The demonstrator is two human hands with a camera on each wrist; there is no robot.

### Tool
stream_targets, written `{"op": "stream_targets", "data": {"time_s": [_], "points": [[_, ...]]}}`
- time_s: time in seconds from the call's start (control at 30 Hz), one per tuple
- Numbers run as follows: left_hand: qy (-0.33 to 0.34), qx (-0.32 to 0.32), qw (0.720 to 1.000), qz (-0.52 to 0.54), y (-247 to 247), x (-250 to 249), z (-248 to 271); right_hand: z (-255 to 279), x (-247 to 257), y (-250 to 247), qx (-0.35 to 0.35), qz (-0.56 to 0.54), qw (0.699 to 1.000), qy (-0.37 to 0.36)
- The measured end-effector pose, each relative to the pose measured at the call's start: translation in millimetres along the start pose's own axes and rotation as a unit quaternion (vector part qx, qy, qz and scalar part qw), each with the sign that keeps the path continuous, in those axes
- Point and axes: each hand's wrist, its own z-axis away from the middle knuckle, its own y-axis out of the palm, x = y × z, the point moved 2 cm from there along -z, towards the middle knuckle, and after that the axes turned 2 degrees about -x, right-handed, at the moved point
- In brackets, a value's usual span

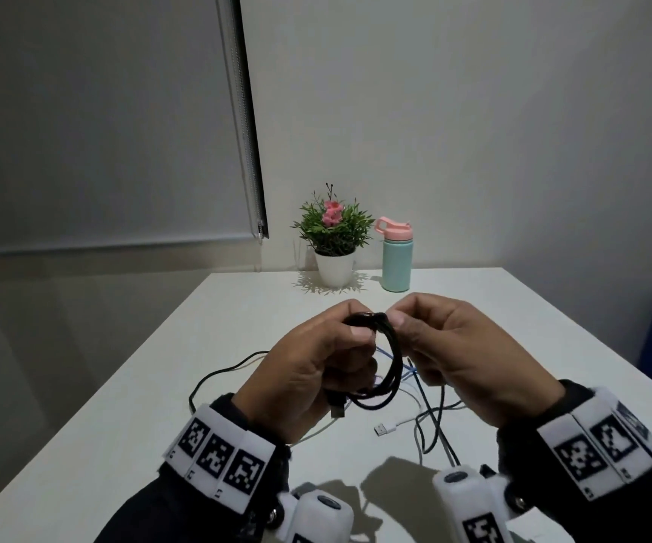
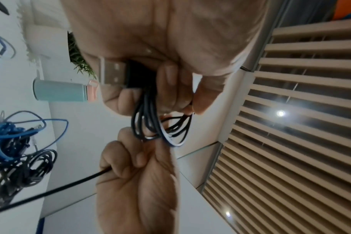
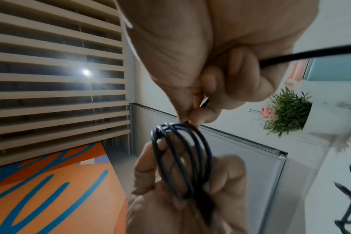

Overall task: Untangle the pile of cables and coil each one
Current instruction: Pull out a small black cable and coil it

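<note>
1. Head view. Left hand (image 1: 316, 370) and right hand (image 1: 461, 346) are raised over the table (image 1: 159, 386), meeting at the coil (image 1: 385, 366), a black cable wound in several loops. Left fingers are curled round the coil's 9 o'clock side. Right thumb and forefinger pinch the strand at the coil's 12 o'clock. A plug (image 1: 338, 410) hangs at the coil's 7 o'clock. On the table below, at 5 o'clock from the hands, lie loose cables (image 1: 430, 421), black, white and blue, crossing each other; a white USB end (image 1: 383, 429) points left. Plant (image 1: 332, 233) and bottle (image 1: 395, 256) stand at the far edge, well apart from the work.

2. Left wrist view. The USB plug (image 2: 112, 72) is trapped under the left fingers (image 2: 168, 76) with the loops. The right hand has a tail (image 2: 50, 193) running out of its fist towards 8 o'clock. A tangle (image 2: 16, 152) of blue and black cables sits at 9 o'clock.

3. Right wrist view. The loops (image 3: 182, 158) look thin, smooth and springy, roughly even in size and slightly fanned. The right fingertips (image 3: 198, 115) close on the strand at the top.

4. Judgement: winding is under way, with the tail left to take in. Keep the left grip firm so the loops do not spring apart; feed the tail in matching loops and clear it of the pile first.
</note>
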Motion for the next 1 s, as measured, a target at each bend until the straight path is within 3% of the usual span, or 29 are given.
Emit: {"op": "stream_targets", "data": {"time_s": [0.13,0.3,0.53,0.63,0.73,0.8,0.87,0.93,1.0], "points": [[0.048,-0.079,0.989,-0.112,-7.9,4.1,-1.0,4.5,-6.2,14.1,0.067,-0.082,0.994,0.041],[0.100,-0.092,0.980,-0.145,-2.6,2.7,-0.5,4.3,-1.8,16.3,0.014,-0.069,0.998,0.003],[0.120,-0.135,0.973,-0.145,2.9,-3.1,0.5,2.0,-11.3,18.1,0.008,-0.096,0.995,0.014],[0.093,-0.164,0.973,-0.136,-4.0,1.3,-0.4,1.9,-14.8,19.5,0.000,-0.006,1.000,0.002],[0.096,-0.223,0.962,-0.125,-11.2,4.1,-1.9,3.6,-7.5,16.0,-0.108,0.152,0.980,-0.072],[0.100,-0.255,0.953,-0.130,-12.8,4.3,-2.8,8.8,7.2,14.7,-0.153,0.174,0.961,-0.150],[0.103,-0.263,0.947,-0.151,-11.1,4.3,-3.0,16.3,20.8,19.8,-0.084,0.147,0.966,-0.193],[0.100,-0.262,0.946,-0.161,-8.8,6.0,-3.4,21.0,26.0,24.9,-0.024,0.184,0.964,-0.189],[0.090,-0.247,0.955,-0.139,-6.6,9.1,-5.3,19.7,22.7,22.4,-0.060,0.288,0.939,-0.179]]}}
